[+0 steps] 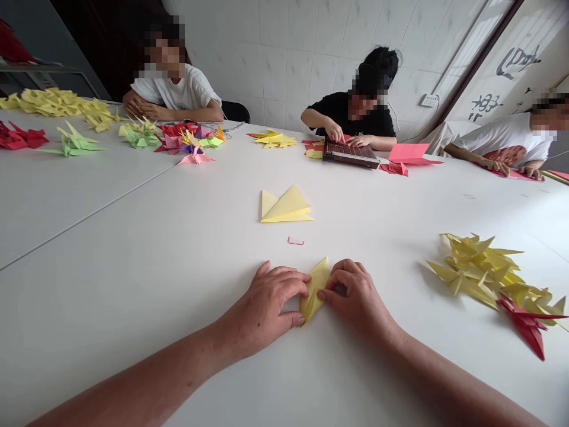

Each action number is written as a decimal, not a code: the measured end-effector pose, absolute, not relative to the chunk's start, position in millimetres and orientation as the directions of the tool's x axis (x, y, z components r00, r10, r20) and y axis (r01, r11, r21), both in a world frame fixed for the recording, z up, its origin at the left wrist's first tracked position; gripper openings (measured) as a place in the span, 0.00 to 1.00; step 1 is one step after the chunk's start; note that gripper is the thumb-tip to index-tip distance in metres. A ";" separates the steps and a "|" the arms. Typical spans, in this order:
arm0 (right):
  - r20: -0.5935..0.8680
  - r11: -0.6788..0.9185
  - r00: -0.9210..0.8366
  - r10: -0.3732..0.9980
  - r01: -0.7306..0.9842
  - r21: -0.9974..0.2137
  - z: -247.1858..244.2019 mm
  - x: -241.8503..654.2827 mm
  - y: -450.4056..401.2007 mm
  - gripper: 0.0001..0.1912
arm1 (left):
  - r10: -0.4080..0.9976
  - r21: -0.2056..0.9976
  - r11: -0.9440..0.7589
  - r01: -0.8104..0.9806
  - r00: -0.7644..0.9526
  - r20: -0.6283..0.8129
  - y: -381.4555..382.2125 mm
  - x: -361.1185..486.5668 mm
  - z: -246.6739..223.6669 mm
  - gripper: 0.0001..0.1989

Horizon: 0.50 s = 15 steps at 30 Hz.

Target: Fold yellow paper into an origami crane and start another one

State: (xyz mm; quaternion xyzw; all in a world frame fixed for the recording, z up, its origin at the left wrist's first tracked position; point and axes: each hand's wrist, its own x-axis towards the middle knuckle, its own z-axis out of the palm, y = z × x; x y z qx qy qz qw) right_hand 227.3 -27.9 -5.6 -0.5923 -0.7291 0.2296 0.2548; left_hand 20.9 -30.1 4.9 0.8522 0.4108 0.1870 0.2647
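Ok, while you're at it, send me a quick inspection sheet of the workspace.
Surface: white table, panels meeting at a seam.
Job's things: folded yellow paper between both hands; larger folded yellow sheet ahead.
Clutter: yellow and red paper cranes on the right; small red paper strip.
Hands: left hand and right hand pinching the paper.
Cables: thin white cable below a wall socket.
Surroundings: tiled wall; co-worker pressing paper on a slatted board.
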 end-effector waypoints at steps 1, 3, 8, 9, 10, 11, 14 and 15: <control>0.098 0.188 -0.164 0.982 0.748 -0.637 -5.2 226.7 -27.9 0.07 | 0.802 0.607 -0.516 0.605 0.590 0.093 -30.1 21.4 4.8 0.09; 0.089 0.172 -0.150 0.985 0.749 -0.640 -4.1 225.4 -28.3 0.08 | 0.806 0.608 -0.505 0.613 0.587 0.078 -30.2 22.1 4.6 0.09; 0.083 0.147 -0.123 0.989 0.753 -0.642 -2.0 221.5 -30.3 0.10 | 0.801 0.597 -0.515 0.616 0.593 0.080 -30.0 20.1 3.7 0.06; 0.086 0.149 -0.122 0.989 0.755 -0.638 -1.9 220.9 -30.6 0.10 | 0.796 0.592 -0.524 0.613 0.599 0.084 -30.1 19.5 3.8 0.05; 0.091 0.152 -0.122 0.988 0.759 -0.633 -2.1 220.5 -30.9 0.11 | 0.791 0.586 -0.534 0.610 0.605 0.091 -30.4 19.0 4.0 0.04; 0.097 0.156 -0.122 0.988 0.763 -0.627 -2.2 220.1 -31.1 0.11 | 0.787 0.579 -0.544 0.608 0.608 0.101 -30.9 18.8 4.5 0.03; 0.115 0.165 -0.119 0.986 0.774 -0.611 -2.9 219.5 -31.1 0.12 | 0.778 0.561 -0.576 0.595 0.610 0.153 -33.2 19.8 7.4 0.06; 0.118 0.165 -0.118 0.986 0.778 -0.606 -3.1 219.3 -31.1 0.12 | 0.767 0.555 -0.593 0.583 0.618 0.170 -34.1 20.3 8.6 0.06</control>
